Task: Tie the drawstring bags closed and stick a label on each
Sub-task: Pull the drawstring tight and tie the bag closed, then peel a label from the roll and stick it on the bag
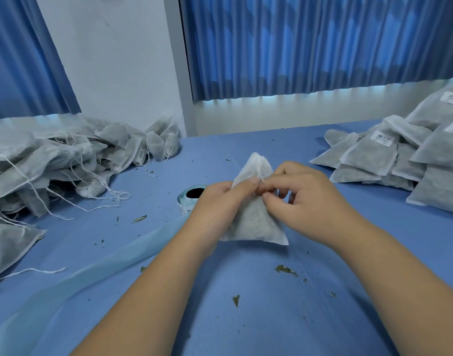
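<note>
Both hands pinch the drawstring point(259, 176) at the gathered neck of a drawstring bag point(253, 222): left hand point(221, 199), right hand point(305, 199) beside it.

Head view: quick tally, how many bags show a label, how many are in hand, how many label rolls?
Labelled white fabric bags, right pile: 3
White fabric drawstring bag gripped by left hand and right hand: 1
Pale blue label roll: 1
Total: 5
</note>
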The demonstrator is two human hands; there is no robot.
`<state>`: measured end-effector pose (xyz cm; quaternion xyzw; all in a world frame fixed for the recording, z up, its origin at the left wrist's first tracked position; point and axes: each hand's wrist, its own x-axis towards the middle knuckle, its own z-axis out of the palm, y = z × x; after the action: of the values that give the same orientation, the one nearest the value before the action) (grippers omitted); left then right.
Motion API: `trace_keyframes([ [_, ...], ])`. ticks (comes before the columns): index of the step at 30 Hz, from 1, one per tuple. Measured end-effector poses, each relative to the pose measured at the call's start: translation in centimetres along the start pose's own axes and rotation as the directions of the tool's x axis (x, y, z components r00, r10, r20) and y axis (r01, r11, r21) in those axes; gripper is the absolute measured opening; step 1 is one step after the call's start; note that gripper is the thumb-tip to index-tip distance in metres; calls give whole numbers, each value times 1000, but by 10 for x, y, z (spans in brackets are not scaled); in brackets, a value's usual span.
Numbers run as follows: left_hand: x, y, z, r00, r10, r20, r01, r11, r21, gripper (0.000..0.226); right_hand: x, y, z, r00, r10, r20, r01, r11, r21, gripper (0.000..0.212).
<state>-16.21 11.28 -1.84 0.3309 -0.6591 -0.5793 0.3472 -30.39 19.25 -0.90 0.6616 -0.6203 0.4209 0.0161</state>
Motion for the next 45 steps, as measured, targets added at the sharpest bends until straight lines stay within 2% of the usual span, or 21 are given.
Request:
trace_keyframes([
  [6,-1,2,-7,998,-60,22,62,992,-106,22,-1,-6,-2,1000,28,6,-29,974,224,33],
  [9,-9,3,-14,996,-90,9,91,994,-69,15,-1,-13,1,999,18,39,-29,947,321,31],
  [13,-22,3,-39,960,-58,-275,100,985,143,20,-3,-21,17,998,51,28,-58,882,467,22],
  [15,-31,1,-58,918,-5,-396,122,954,273,18,-5,-20,31,996,79,35,-86,918,387,30],
  [17,-40,-5,-76,889,39,-457,168,899,405,22,-5,-19,47,988,115,108,-141,951,277,31],
  [20,-50,-17,-91,873,67,-483,253,784,567,28,1,-19,64,957,189,218,-227,960,163,23],
  [22,-54,-23,-96,869,84,-488,278,733,620,34,9,-23,73,949,206,238,-238,964,116,29],
  [27,-55,-24,-113,843,128,-523,293,706,645,35,30,-42,92,948,163,272,-185,981,55,43],
  [30,-59,-24,-124,839,183,-513,257,696,670,34,32,-50,105,954,122,273,-161,979,126,45],
  [34,-74,-32,-137,809,264,-526,204,712,672,31,23,-47,117,942,57,331,-108,984,138,37],
  [38,-82,-34,-146,777,307,-549,202,705,680,30,22,-43,118,951,62,304,-116,979,165,31],
  [45,-86,-42,-145,799,259,-543,140,798,586,26,18,-56,127,962,57,268,-111,975,191,18],
])
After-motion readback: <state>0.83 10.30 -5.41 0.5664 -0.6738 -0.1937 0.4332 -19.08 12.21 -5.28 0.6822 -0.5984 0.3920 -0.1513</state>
